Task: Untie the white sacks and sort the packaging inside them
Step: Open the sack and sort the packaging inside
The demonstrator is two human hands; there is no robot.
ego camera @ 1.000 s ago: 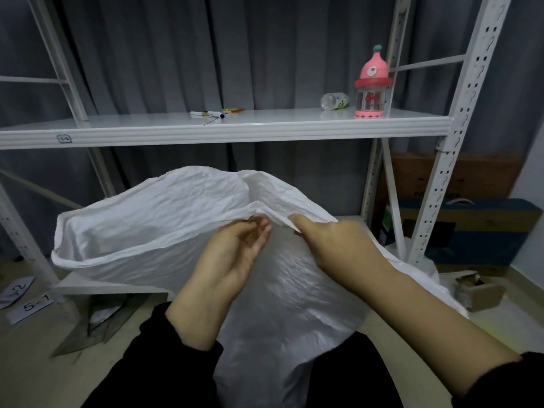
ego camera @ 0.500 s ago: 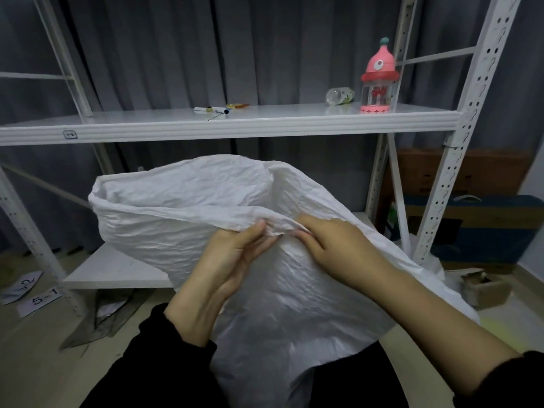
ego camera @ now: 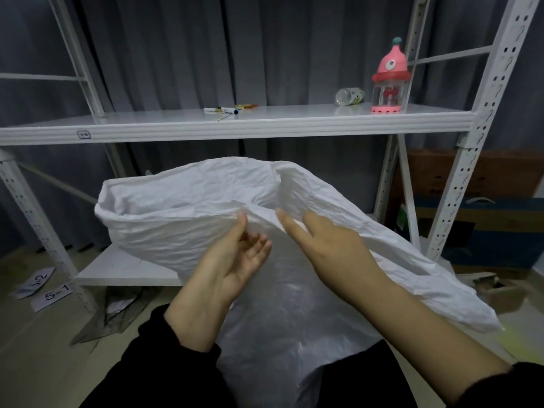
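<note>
The white sack [ego camera: 188, 219] stands near, at centre, mouth gaping. The left hand [ego camera: 235, 260], palm up, and the right hand [ego camera: 329, 248] hover spread at its near rim, gripping nothing, probably to widen it.

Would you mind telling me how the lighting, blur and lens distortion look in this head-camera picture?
Head view: dim, cool light, with the white sack the brightest area; the left hand and right hand are slightly motion-blurred; wide-angle distortion leans the rack upright outward; no strong glare.
</note>
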